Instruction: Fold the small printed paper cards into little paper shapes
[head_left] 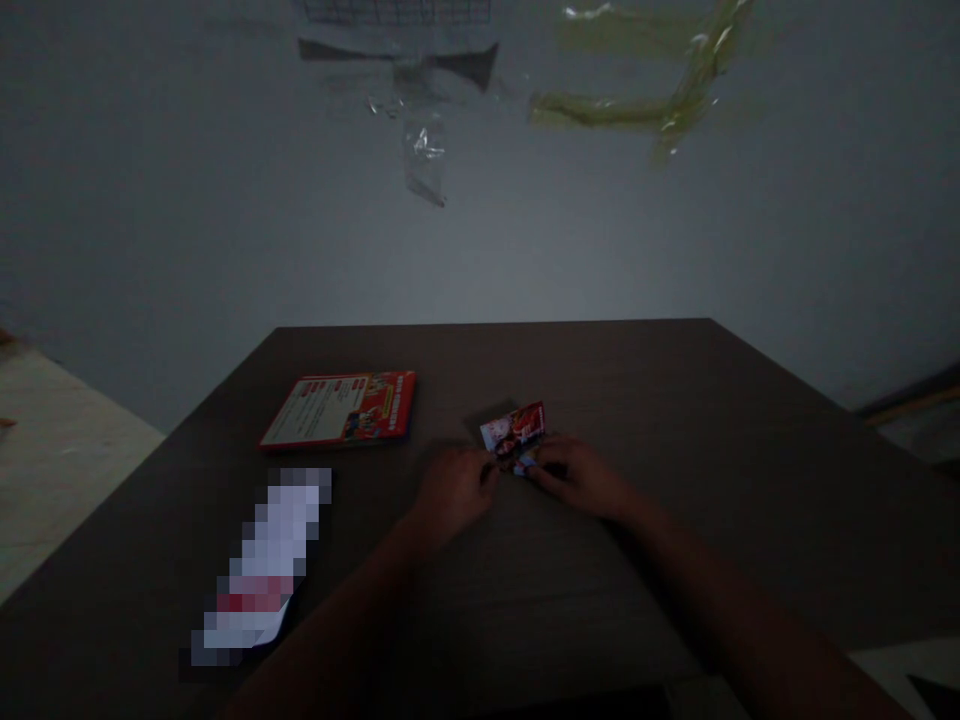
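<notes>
In the middle of the table, my two hands meet at a small colourful printed card (516, 428), red and white with pictured figures. It is tilted up off the tabletop, and its lower part is partly hidden by my fingers. My left hand (454, 487) is closed at its lower left corner, thumb and fingers pinched. At the lower right edge, my right hand (581, 475) pinches it between thumb and fingers. A small bluish piece shows between the fingertips; I cannot tell whether it is a second card or part of the same one. The picture is dim.
A red flat box or booklet (337, 410) with a white text panel lies at the left of the dark wooden table (600, 370). Nearer me is a phone-like object (262, 560) with a blurred-out face. Behind stands a pale wall (480, 260) with tape strips.
</notes>
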